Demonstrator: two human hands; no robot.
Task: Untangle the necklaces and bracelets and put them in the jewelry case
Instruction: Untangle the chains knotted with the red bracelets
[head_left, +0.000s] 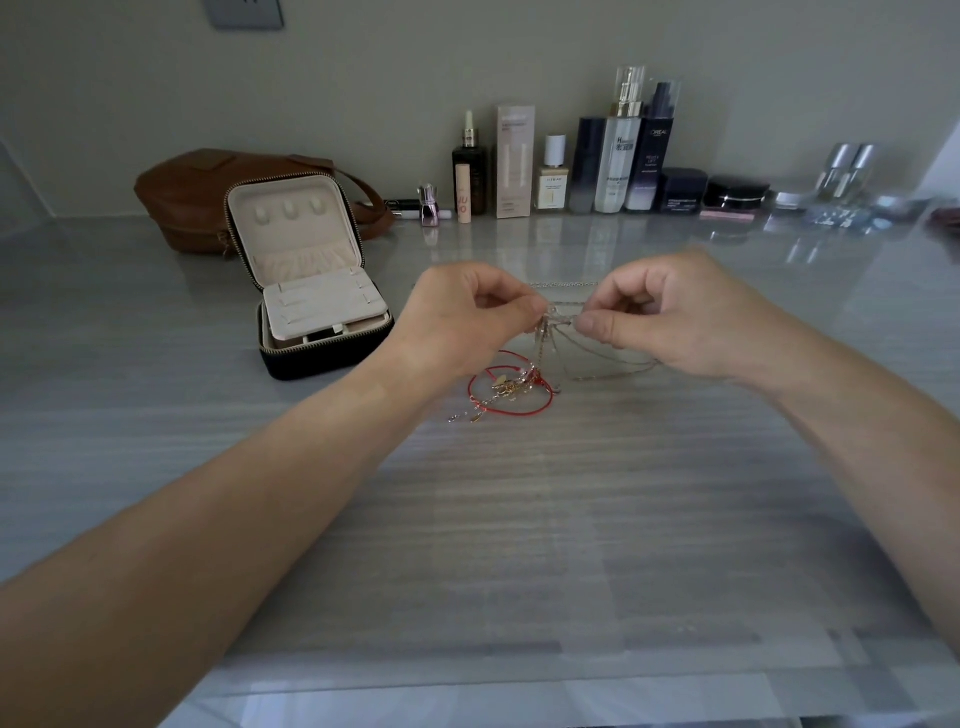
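Tension looked the chief danger: the knot of fine chains (555, 318) sat stretched between both hands, and a hard sideways pull would likely have cinched it tighter or snapped a link rather than freed a strand. A slack loop (613, 368) drooped from the knot toward 5 o'clock, down to the surface (519, 519). Any lift could therefore have dragged it across the red cord bracelets (511, 389), which lay at 6 o'clock of the knot, and snagged their gold charms. The left hand (467, 312) was at 9 o'clock of the knot and the right hand (670, 317) at 3 o'clock. Both had their fingers curled, each pinching the chains between thumb and forefinger. The jewelry case (322, 358) stood open at 9 o'clock of the left hand, apart from it, with no chain visible inside.
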